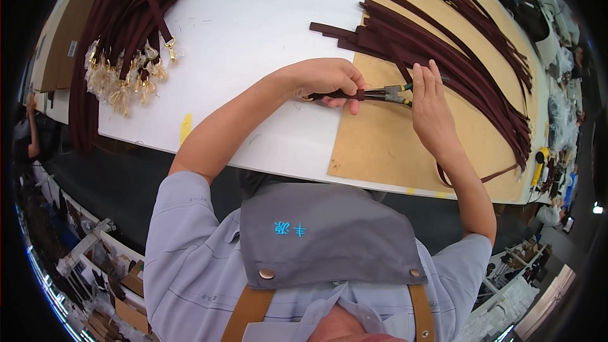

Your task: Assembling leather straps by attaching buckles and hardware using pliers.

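Above a flat tan board's (373, 152) left edge, the person's left hand (329, 82) pinches a narrow dark-maroon strap (342, 94) running left to right, nearer it than the right hand (435, 107), which holds grey metal pliers (394, 94) pointing left along its line, their bite unclear to me.

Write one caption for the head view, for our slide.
Left hand pinching maroon strap, right hand at the pliers, above a worktable.
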A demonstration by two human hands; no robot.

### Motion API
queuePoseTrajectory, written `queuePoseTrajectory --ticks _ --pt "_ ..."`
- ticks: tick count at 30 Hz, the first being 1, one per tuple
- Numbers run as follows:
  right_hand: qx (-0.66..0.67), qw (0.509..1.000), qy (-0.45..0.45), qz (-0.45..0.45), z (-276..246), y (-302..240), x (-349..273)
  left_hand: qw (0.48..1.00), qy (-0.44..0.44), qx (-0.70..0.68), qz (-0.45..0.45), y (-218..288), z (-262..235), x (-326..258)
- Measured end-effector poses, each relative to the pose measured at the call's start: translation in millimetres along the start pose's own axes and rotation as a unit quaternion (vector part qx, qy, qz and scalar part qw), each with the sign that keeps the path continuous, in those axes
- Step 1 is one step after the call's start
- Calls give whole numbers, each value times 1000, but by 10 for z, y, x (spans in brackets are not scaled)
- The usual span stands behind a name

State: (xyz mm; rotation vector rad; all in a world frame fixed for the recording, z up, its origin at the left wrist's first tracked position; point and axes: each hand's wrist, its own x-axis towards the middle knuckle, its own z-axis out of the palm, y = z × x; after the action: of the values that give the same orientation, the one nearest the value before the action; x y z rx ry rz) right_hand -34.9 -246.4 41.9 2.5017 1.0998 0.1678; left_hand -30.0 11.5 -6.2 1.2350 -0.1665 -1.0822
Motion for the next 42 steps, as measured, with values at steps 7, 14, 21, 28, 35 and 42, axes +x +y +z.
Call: queuePoseTrajectory --ticks 7,14,21,28,35,42 --pt "80 996 22 22 173 -40 2 999 18 -33 9 11 10 -45" --pt "222 973 50 46 129 29 -23 1000 12 -5 -27 31 55 -36" --pt "220 972 71 45 193 61 1 1000 17 -18 -13 -1 56 -5" --pt "224 970 68 66 274 84 -15 997 63 -48 0 12 133 51" --pt "212 974 37 75 216 62 -57 996 83 -31 -3 -38 128 91" --pt "147 962 -14 231 431 774 -483 986 152 64 14 -16 196 35"
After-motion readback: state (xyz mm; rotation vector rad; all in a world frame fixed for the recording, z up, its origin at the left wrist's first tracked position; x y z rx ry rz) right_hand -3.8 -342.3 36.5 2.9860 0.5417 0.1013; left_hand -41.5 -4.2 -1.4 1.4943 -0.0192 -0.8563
